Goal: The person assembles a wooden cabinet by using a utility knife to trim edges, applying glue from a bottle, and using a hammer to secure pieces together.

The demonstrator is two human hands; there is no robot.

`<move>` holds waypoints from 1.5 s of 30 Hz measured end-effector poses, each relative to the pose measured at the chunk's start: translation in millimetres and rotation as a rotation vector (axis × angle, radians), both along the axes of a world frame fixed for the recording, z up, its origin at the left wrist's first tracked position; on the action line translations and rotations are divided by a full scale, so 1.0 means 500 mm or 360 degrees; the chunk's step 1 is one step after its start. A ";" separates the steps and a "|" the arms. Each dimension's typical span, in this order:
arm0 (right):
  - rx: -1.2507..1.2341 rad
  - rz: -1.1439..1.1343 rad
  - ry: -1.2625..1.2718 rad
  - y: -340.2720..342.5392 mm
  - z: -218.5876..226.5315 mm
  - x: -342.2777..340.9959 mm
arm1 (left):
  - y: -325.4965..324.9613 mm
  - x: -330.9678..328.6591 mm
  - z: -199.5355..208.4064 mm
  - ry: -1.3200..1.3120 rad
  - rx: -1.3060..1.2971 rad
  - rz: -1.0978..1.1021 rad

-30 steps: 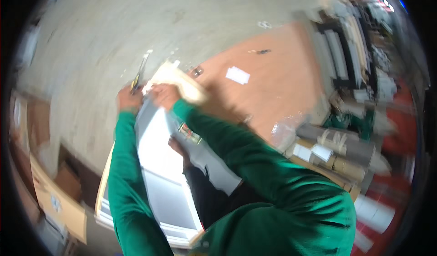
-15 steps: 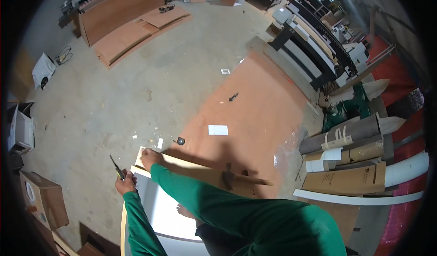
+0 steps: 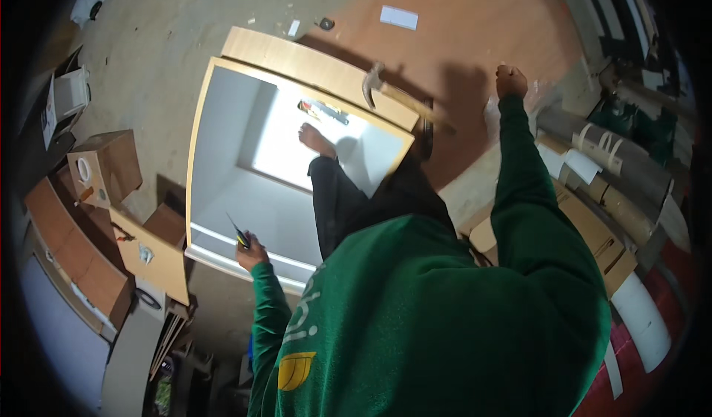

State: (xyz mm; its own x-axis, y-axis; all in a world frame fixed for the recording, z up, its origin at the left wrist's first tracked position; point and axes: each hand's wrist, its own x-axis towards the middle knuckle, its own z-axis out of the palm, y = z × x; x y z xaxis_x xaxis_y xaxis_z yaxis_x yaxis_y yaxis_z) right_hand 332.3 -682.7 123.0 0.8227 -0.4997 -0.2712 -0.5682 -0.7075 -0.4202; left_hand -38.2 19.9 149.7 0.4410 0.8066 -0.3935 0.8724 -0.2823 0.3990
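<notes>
My left hand (image 3: 254,251) is closed round a tool with a black-and-yellow handle (image 3: 242,240) and a long thin blade pointing up and away, above the near left part of an open cabinet (image 3: 194,165). This cabinet has white inner walls and light wood edges. Out to the right, my right hand (image 3: 512,82) is raised, its fingers curled in; anything inside them is hidden. A claw hammer (image 3: 404,98) rests on the cabinet's far wood side, its handle sticking out to the right. My bare foot (image 3: 317,141) is inside the cabinet, near some small items (image 3: 323,111).
A brown box with a round hole (image 3: 111,169) and wood panels (image 3: 152,246) stand to the left. On the brown sheet (image 3: 482,17) ahead lies a white rectangular piece (image 3: 399,17). A small black object (image 3: 326,23) is nearby. Rolls and cardboard (image 3: 593,232) line the right.
My right hand has left the cabinet's far left corner and swung out to the right. My left hand has come nearer with its tool. The view has shifted down toward the cabinet.
</notes>
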 end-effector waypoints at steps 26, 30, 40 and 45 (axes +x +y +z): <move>0.0559 0.0718 0.1048 0.315 -0.199 -0.370 | -0.356 -0.296 0.259 0.0144 -0.0110 0.0129; 0.0464 0.0704 0.1175 0.304 -0.260 -0.367 | -0.360 -0.354 0.210 0.0367 0.0053 0.0044; 0.0247 0.1026 0.0739 0.217 -0.085 -0.121 | -0.462 -0.591 0.228 0.0570 0.0086 0.0354; 0.0083 0.1392 0.0677 0.246 -0.172 -0.103 | -0.597 -0.710 0.285 0.0954 0.0155 0.0441</move>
State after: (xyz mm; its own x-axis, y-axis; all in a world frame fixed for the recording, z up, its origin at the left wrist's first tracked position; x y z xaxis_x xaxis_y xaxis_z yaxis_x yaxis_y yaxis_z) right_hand 280.6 -559.7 36.9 0.7258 0.2622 -0.6360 0.0373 -0.9382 -0.3442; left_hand -393.2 -278.5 292.1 -0.0603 0.9029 -0.4257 0.9808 -0.0257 -0.1935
